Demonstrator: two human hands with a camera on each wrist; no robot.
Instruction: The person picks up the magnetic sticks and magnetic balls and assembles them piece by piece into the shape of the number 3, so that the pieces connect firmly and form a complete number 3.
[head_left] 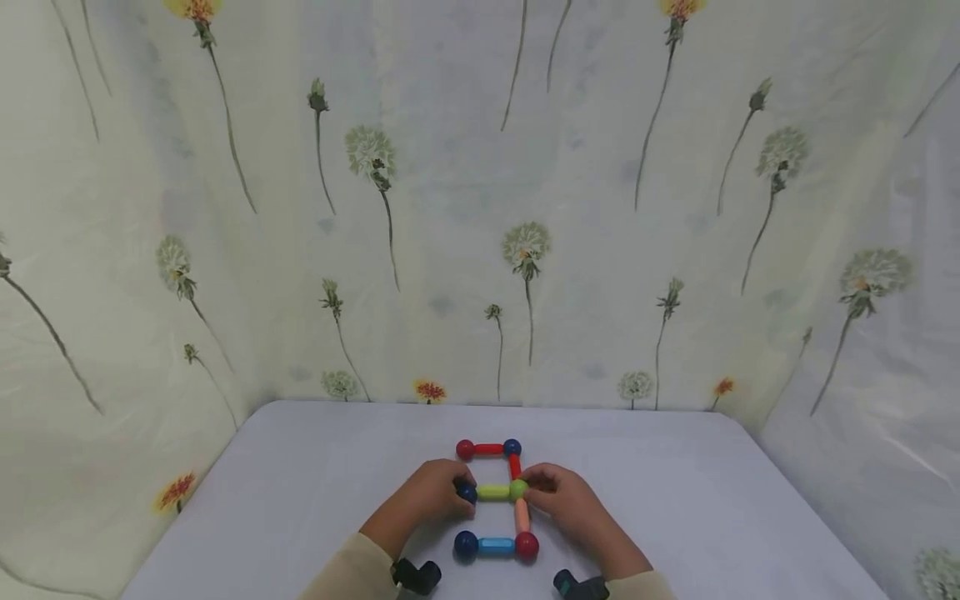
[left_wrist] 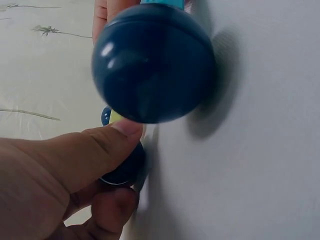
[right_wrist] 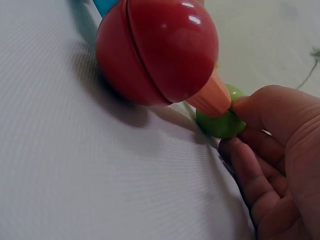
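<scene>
Ball-and-rod building pieces lie joined in a zigzag on the white table. My left hand (head_left: 433,490) pinches a dark blue ball (head_left: 467,493) between thumb and fingers, at the left end of a yellow-green rod (head_left: 493,492). At that rod's other end, my right hand (head_left: 564,498) grips a green ball (right_wrist: 220,124) with thumb and fingertips. From the green ball a red rod (head_left: 514,467) runs back to a blue ball (head_left: 512,447), and an orange rod (head_left: 522,517) comes forward to a red ball (head_left: 527,547). The fingers partly cover both held balls.
Nearest me, a light blue rod (head_left: 497,547) links the front red ball to another dark blue ball (left_wrist: 155,65). At the back, a second red rod (head_left: 489,449) ends in a red ball (head_left: 465,450). A flowered cloth (head_left: 450,208) hangs behind the table (head_left: 315,467).
</scene>
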